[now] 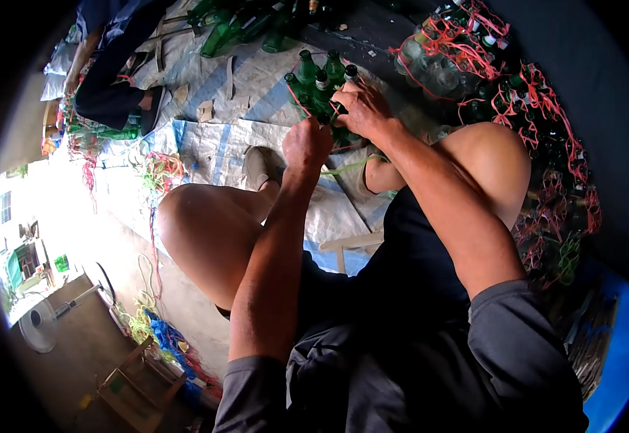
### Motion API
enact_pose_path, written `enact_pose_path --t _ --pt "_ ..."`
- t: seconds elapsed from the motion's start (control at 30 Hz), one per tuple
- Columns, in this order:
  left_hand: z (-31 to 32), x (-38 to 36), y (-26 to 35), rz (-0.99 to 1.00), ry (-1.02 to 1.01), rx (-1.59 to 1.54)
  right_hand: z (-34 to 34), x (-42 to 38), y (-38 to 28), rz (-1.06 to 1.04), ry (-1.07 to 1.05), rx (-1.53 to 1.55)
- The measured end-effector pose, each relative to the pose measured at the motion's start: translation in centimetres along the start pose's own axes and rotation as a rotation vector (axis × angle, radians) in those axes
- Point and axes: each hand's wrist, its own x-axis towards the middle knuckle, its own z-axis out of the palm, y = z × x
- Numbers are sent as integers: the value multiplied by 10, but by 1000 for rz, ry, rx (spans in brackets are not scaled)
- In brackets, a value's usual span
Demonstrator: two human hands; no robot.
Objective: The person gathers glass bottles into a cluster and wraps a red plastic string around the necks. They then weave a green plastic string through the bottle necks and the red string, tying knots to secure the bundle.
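Bottles point(319, 85): far, middle, in a bunch; we think glass, heavy, slippery, can break.
Left hand point(307, 143): fist shut on string point(343, 167).
Right hand point(361, 107): fingers spread on bottle tops.
Hold: we'd grip necks.

Grey long sleeves pushed up, dark shorts, bare knees, beige shoes.

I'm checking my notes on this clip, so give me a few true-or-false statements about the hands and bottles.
1. The right hand rests on a cluster of green bottles. True.
2. The left hand is a closed fist gripping string. True.
3. The bottles stand on a wooden table. False: they stand on a woven mat on the ground.
4. The bundles at right are tied with blue string. False: red.
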Motion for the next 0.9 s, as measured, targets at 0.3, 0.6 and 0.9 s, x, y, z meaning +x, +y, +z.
enact_pose_path --t 0.3,0.6,0.9 --pt "-32 17 8 247 -105 252 -6 -2 -3 2 20 35" --pt "-53 53 24 462 -188 416 -4 -2 -2 -44 92 8" --pt "-42 85 -1 290 -248 252 -3 0 -5 45 1 -10"
